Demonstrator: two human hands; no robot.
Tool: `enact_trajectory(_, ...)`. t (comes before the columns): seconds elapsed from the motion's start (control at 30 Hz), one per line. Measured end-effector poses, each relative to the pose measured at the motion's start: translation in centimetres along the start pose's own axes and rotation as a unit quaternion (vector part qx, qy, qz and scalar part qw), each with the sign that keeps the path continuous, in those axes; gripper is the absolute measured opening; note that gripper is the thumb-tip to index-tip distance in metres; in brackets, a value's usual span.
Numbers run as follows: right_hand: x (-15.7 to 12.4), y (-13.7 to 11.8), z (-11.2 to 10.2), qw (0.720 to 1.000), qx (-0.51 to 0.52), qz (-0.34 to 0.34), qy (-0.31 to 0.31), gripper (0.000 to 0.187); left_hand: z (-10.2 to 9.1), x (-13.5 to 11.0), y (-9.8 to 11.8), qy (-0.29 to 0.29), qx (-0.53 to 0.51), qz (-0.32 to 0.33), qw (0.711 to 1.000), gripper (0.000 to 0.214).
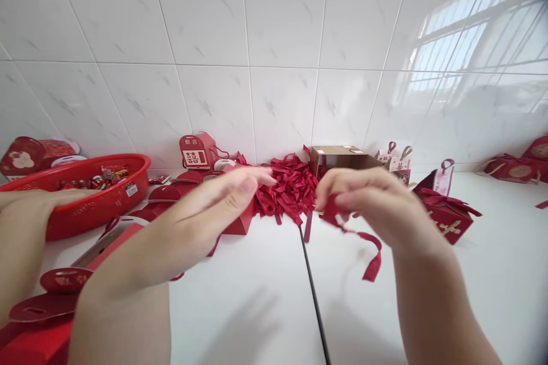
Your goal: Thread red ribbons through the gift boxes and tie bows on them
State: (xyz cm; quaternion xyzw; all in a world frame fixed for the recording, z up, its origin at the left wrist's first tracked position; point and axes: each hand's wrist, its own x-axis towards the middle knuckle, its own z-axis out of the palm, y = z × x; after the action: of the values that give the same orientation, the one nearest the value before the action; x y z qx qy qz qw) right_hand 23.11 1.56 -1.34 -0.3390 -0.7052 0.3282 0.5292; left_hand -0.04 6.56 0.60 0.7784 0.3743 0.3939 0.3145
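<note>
My left hand (222, 197) is in the air over the table with its fingers stretched out and nothing held. Below and behind it stand red gift boxes, partly hidden by the hand and forearm. My right hand (372, 199) pinches a red ribbon (371, 256), whose free end curls down over the white table. The red part at the fingertips is bunched and blurred. Between the two hands, farther back, lies a heap of red ribbons (286, 185).
At left, another person's arm (21, 228) reaches to a red plastic basket (139, 168) holding wrapped sweets. An opened cardboard box (342, 150) stands by the wall. Red gift boxes stand at right (454, 219) and lower left (38, 336). A dark seam (314, 291) crosses the table.
</note>
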Motion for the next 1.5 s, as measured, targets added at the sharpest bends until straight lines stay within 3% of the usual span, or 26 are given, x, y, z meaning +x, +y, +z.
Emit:
enact_trajectory(0.07, -0.2, -0.5, 2.2, 0.99, -0.098, -0.047, -0.088, 0.017, 0.5, 0.5, -0.4, -0.162, -0.003, -0.014, 0.987, 0.043)
enact_trajectory(0.1, -0.4, -0.7, 3.0, 0.983, -0.136, -0.074, -0.1, 0.017, 0.6, 0.6, -0.5, -0.226, -0.013, -0.012, 0.974, 0.045)
enact_trajectory(0.17, -0.6, -0.9, 3.8, 0.974, -0.174, -0.117, -0.09, 0.017, 0.9, 0.8, -0.4, -0.306, -0.05, 0.014, 0.951, 0.05)
enact_trajectory(0.23, -0.8, -1.1, 3.8, 0.975, -0.17, -0.131, -0.054, 0.017, 1.2, 0.8, -0.1, -0.337, -0.079, 0.043, 0.937, 0.048)
enact_trajectory(0.37, -0.8, -1.1, 2.9, 0.984, -0.122, -0.131, -0.003, 0.018, 1.9, 0.2, 0.8, -0.324, -0.102, 0.042, 0.94, 0.031)
enact_trajectory(0.67, -0.2, 0.0, 1.6, 0.993, 0.072, -0.051, -0.078, 0.026, 2.3, 0.1, 1.4, -0.292, -0.242, -0.015, 0.925, 0.023)
enact_trajectory(0.8, 0.2, 0.4, 0.4, 0.994, 0.095, -0.04, -0.034, 0.032, 2.1, 0.2, 1.3, -0.289, -0.244, -0.027, 0.925, 0.024)
enact_trajectory(0.93, 0.6, 0.7, -0.6, 0.987, 0.141, -0.077, 0.013, 0.037, 1.9, 0.3, 1.3, -0.276, -0.237, -0.026, 0.931, 0.023)
enact_trajectory(1.1, 0.9, 1.0, -1.9, 0.971, 0.221, -0.07, 0.061, 0.04, 1.4, 0.5, 1.3, -0.241, -0.191, -0.015, 0.952, 0.021)
enact_trajectory(1.23, 0.9, 1.1, -2.4, 0.962, 0.253, -0.07, 0.07, 0.043, 1.5, 0.7, 1.3, -0.188, -0.088, 0.009, 0.978, 0.02)
enact_trajectory(1.4, 0.9, 1.1, -2.3, 0.964, 0.229, -0.081, 0.107, 0.045, 2.1, 0.8, 0.6, -0.15, 0.023, 0.013, 0.988, 0.02)
enact_trajectory(1.5, 0.7, 0.8, -2.0, 0.968, 0.219, -0.071, 0.096, 0.045, 2.5, 0.9, 0.1, -0.114, 0.047, 0.01, 0.992, 0.016)
